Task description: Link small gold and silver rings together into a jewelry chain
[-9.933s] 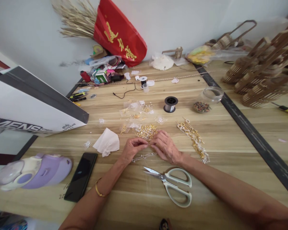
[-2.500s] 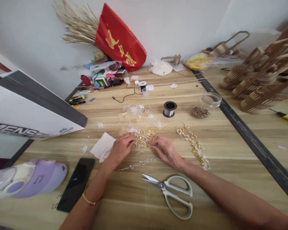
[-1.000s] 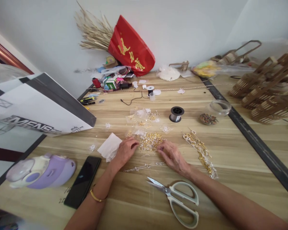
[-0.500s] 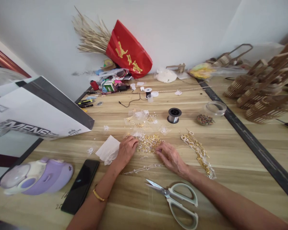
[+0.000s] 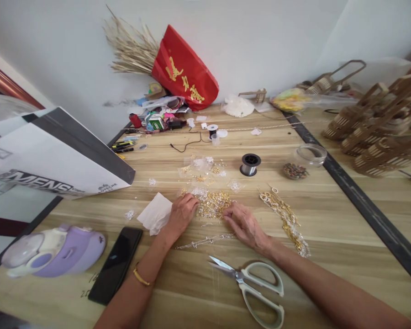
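Observation:
A loose pile of small gold and silver beads (image 5: 213, 204) lies in the middle of the table. At its left edge is my left hand (image 5: 184, 211), fingers curled down and close together, whatever they pinch hidden. My right hand (image 5: 244, 223) rests at the pile's right edge, fingers bent together with the thumb, their tips too small to read. Below the pile stretches a silver beaded chain (image 5: 205, 241), one end reaching my right hand. Scissors (image 5: 239, 276) with pale handles lie slightly open nearer to me. Several gold and silver chains (image 5: 286, 219) are bunched at the right.
A wire spool (image 5: 250, 164) and a clear jar lid or dish (image 5: 311, 155) stand behind. Left are a white tissue (image 5: 155, 214), a black phone (image 5: 116, 265), a purple bottle (image 5: 60, 251) and a white box (image 5: 65, 160). Small woven baskets (image 5: 376, 132) crowd the far right.
The whole view has shifted very slightly. Both hands stay at the edges of the bead pile in nearly the same pose.

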Motion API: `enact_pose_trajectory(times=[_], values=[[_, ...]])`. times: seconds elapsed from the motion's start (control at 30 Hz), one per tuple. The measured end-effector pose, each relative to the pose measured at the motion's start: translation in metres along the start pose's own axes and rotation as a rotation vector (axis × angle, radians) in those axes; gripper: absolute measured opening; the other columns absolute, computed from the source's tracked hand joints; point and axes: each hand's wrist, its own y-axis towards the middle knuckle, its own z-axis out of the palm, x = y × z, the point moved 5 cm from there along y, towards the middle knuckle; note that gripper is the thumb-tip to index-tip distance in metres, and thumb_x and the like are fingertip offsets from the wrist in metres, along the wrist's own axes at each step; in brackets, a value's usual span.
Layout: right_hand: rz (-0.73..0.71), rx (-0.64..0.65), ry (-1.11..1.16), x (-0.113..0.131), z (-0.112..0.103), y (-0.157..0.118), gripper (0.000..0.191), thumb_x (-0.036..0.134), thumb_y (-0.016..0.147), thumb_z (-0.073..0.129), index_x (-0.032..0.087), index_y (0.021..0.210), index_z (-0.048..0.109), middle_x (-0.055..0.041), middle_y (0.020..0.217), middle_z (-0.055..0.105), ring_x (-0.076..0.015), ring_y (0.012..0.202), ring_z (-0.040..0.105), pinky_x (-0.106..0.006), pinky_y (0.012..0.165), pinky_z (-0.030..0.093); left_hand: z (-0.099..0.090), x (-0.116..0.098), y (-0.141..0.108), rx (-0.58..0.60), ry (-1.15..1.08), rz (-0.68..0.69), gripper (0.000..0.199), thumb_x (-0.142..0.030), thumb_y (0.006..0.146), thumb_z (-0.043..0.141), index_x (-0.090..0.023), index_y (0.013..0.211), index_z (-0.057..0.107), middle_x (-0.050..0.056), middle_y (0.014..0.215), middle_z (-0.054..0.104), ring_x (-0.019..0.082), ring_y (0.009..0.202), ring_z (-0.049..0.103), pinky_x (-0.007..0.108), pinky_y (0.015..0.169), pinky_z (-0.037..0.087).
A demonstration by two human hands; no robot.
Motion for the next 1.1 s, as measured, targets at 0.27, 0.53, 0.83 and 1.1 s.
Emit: enact_pose_trajectory(times=[0.27, 0.53, 0.83, 1.1], values=[[0.002, 0.004, -0.010, -0.0006, 0.0002, -0.0004, 0.010, 0.018, 0.093, 0.043, 0.020, 0.092, 0.053, -0.0046, 0.081, 0.057, -0.0173, 0.075, 0.052, -0.031, 0.067, 0.043, -0.0031, -0.0051, 0.0003, 0.013, -0.016, 0.001, 0.018, -0.016, 0.090, 0.045, -0.017, 0.084, 0.063, 0.005, 0.084, 0.060, 0.018, 0.080, 0.054, 0.031, 0.075, 0.042], [0.003, 0.007, 0.001, -0.0012, 0.0010, -0.0007, 0.010, 0.019, 0.093, 0.043, 0.020, 0.091, 0.052, -0.0046, 0.081, 0.057, -0.0177, 0.076, 0.053, -0.031, 0.068, 0.043, -0.0003, -0.0049, -0.0002, 0.015, -0.117, -0.009, 0.014, -0.017, 0.089, 0.047, -0.017, 0.082, 0.060, 0.004, 0.085, 0.060, 0.017, 0.079, 0.055, 0.029, 0.074, 0.043], [0.009, 0.006, -0.011, -0.0002, 0.0005, -0.0004, 0.008, 0.018, 0.092, 0.045, 0.020, 0.091, 0.052, -0.0040, 0.080, 0.057, -0.0172, 0.075, 0.053, -0.030, 0.068, 0.043, -0.0050, -0.0025, 0.0016, -0.040, -0.442, -0.115, 0.009, -0.018, 0.083, 0.055, -0.017, 0.078, 0.062, 0.004, 0.081, 0.062, 0.017, 0.077, 0.057, 0.030, 0.075, 0.044], [-0.002, -0.026, -0.009, 0.0006, -0.0013, -0.0013, 0.009, 0.019, 0.093, 0.043, 0.020, 0.092, 0.052, -0.0055, 0.083, 0.059, -0.0183, 0.077, 0.054, -0.033, 0.070, 0.045, 0.0011, -0.0015, -0.0056, -0.063, -1.387, -0.536, 0.018, -0.029, 0.065, 0.073, -0.013, 0.071, 0.065, 0.000, 0.062, 0.061, 0.011, 0.060, 0.053, 0.024, 0.063, 0.042]])
